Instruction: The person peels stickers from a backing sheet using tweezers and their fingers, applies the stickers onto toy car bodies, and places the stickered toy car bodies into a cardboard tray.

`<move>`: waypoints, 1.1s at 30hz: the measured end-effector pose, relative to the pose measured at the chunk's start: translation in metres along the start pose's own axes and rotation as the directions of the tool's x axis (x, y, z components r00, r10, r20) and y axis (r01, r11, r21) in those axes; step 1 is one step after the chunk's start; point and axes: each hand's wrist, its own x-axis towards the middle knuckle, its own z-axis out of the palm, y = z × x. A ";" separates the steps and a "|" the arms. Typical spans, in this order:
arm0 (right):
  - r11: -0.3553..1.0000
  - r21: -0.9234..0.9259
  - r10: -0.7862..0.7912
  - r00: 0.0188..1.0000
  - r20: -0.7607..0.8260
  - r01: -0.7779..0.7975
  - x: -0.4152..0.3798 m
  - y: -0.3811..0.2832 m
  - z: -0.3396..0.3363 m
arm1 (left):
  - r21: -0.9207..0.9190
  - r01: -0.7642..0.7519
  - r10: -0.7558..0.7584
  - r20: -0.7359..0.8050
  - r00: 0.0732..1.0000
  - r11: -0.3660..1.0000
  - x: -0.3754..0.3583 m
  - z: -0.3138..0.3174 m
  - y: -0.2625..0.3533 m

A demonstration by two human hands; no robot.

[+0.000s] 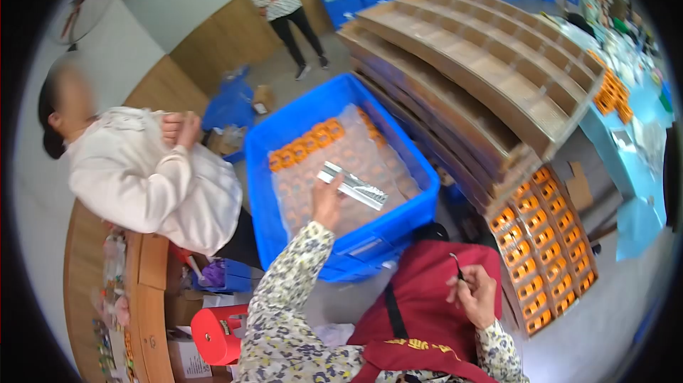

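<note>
My sleeves [284,312] are long, pale with a dense dark floral print; over them I wear a dark red apron [427,305] with black straps and yellow lettering.

Glossy silver foil packet [353,186] (crinkled), smooth blue plastic crate [284,134], matt cardboard trays [491,77].

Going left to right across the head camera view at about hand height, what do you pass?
Person in a white top → blue crate → left hand holding a silver packet → right hand pinching a small dark tool → tray of orange parts.
</note>
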 end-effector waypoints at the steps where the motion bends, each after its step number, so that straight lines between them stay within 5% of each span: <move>1: 1.000 0.027 -0.002 1.000 -0.018 0.002 0.002 0.005 0.001 | 0.043 0.039 -0.037 -0.038 0.999 0.998 0.030 -0.023 -0.012; 3: 0.995 0.094 0.031 0.999 -0.039 -0.027 0.006 0.017 0.004 | 0.205 0.182 -0.159 -0.125 0.979 0.962 0.069 -0.060 -0.039; 8: 0.987 0.152 0.054 0.998 -0.016 -0.051 0.022 0.030 0.003 | 0.070 0.421 -0.407 -0.150 0.901 0.905 0.113 -0.112 -0.101; 11: 0.984 0.163 0.076 0.997 -0.009 -0.074 0.029 0.028 -0.001 | 0.170 0.560 -0.516 -0.245 0.821 0.811 0.108 -0.116 -0.110; 12: 0.985 0.157 0.070 0.998 0.010 -0.070 0.032 0.027 -0.003 | 0.498 0.469 -0.332 -0.342 0.879 0.729 0.108 -0.116 -0.110; 14: 0.985 0.148 0.075 0.994 0.075 -0.086 0.039 0.026 -0.007 | 0.926 0.301 0.084 -0.327 0.941 0.226 0.113 -0.122 -0.102; 15: 0.984 0.143 0.088 0.991 0.105 -0.102 0.041 0.028 -0.008 | 0.919 0.319 0.091 -0.347 0.933 0.230 0.118 -0.133 -0.102; 18: 0.985 0.119 0.115 0.990 0.081 -0.124 0.050 0.049 -0.007 | 0.967 0.028 0.364 -0.123 0.923 0.254 0.145 -0.149 -0.107; 19: 0.984 0.099 0.146 0.989 0.035 -0.149 0.047 0.051 -0.009 | 0.989 -0.049 0.293 0.089 0.952 -0.140 0.165 -0.155 -0.105; 20: 0.981 0.077 0.180 0.984 -0.016 -0.178 0.043 0.053 -0.011 | 0.997 0.034 0.398 -0.001 0.917 -0.075 0.181 -0.157 -0.111; 22: 0.977 0.077 0.197 0.979 0.044 -0.200 0.046 0.044 -0.005 | 0.984 -0.175 0.550 0.145 0.823 0.002 0.262 -0.208 -0.169; 23: 0.972 0.061 0.226 0.974 -0.005 -0.225 0.041 0.042 -0.005 | 0.983 -0.078 0.304 0.024 0.952 0.166 0.221 -0.149 -0.084; 24: 0.963 0.088 0.254 0.967 0.007 -0.254 0.039 0.039 -0.001 | 0.967 -0.112 0.339 0.029 0.940 0.228 0.228 -0.147 -0.080; 26: 0.956 0.115 0.269 0.962 0.031 -0.271 0.051 0.042 0.000 | 0.975 -0.214 0.389 0.172 0.905 0.067 0.234 -0.122 -0.059; 33: 0.931 0.070 0.363 0.929 -0.069 -0.358 0.054 0.052 -0.002 | 0.940 -0.338 0.313 0.333 0.890 -0.039 0.314 -0.107 -0.100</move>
